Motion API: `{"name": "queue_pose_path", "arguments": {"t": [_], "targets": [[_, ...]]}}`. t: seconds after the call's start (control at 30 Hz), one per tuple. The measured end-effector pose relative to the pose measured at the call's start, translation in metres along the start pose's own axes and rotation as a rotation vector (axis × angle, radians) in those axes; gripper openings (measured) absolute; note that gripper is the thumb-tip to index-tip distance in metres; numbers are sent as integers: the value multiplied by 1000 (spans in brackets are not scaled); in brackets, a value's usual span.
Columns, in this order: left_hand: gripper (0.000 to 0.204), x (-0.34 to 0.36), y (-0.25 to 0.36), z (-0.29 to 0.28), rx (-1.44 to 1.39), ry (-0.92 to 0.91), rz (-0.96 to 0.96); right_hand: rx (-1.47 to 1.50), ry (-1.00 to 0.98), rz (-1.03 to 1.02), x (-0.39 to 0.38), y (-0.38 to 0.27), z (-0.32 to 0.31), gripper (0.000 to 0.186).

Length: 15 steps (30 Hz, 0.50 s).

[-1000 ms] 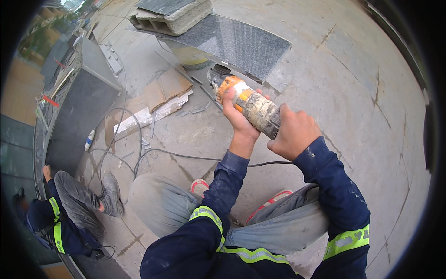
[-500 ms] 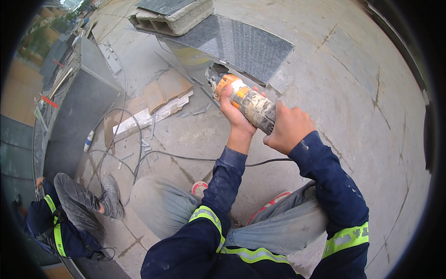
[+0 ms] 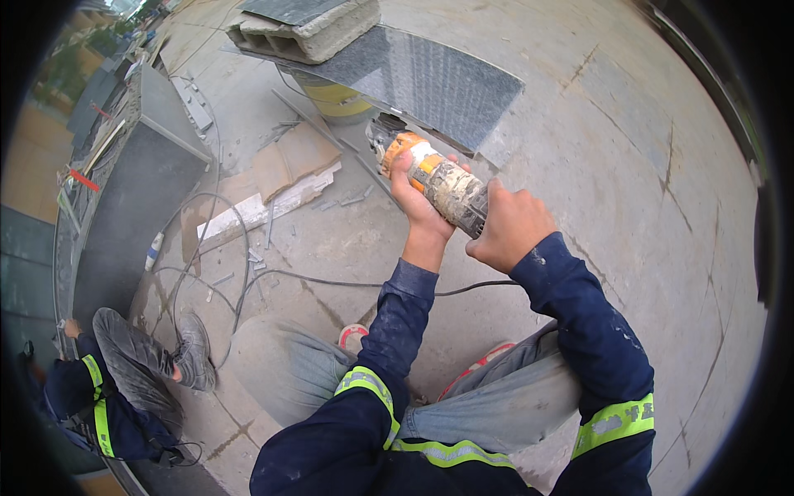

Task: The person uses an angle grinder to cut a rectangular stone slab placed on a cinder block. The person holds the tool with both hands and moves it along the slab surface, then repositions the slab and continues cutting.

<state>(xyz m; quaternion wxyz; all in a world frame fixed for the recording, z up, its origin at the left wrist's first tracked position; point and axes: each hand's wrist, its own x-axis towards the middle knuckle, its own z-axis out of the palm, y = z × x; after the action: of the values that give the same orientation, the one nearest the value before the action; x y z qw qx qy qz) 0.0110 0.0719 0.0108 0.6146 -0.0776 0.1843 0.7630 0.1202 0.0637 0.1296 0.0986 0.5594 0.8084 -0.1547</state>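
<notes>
With both hands I hold an angle grinder [image 3: 451,183], its orange and white body wrapped in worn, dirty tape. My left hand [image 3: 420,198] wraps around the front part of the body from below, and my right hand [image 3: 519,225] grips the rear end. The grinder's head lies at the near edge of a dark polished stone slab [image 3: 447,87]; whether its disc touches the stone is hidden. A hollow concrete block [image 3: 308,35] weighs down the slab's far left part. Beneath the slab stands a yellow bucket [image 3: 341,99].
A black cable [image 3: 331,282] loops over the concrete floor, with a blue and white connector [image 3: 155,250] on the left. Brown board pieces [image 3: 291,161] and stone offcuts lie left of the slab. Farther left, a co-worker [image 3: 124,388] crouches by a dark stone-clad wall [image 3: 132,198].
The dust haze around the bucket has thinned, so the bucket shows more clearly. My hands and the grinder stay nearly in place at the slab's edge.
</notes>
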Motion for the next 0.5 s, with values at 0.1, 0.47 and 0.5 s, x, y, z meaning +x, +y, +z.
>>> {"name": "queue_pose_path", "arguments": {"t": [0.1, 0.47, 0.5], "targets": [[50, -1, 0, 0, 7, 2, 4, -4, 0, 6, -3, 0, -2, 40], [49, -11, -4, 6, 0, -17, 8, 3, 29, -22, -13, 6, -6, 41], [49, -12, -4, 6, 8, -13, 12, 5, 37, -27, -13, 6, -6, 44]]}}
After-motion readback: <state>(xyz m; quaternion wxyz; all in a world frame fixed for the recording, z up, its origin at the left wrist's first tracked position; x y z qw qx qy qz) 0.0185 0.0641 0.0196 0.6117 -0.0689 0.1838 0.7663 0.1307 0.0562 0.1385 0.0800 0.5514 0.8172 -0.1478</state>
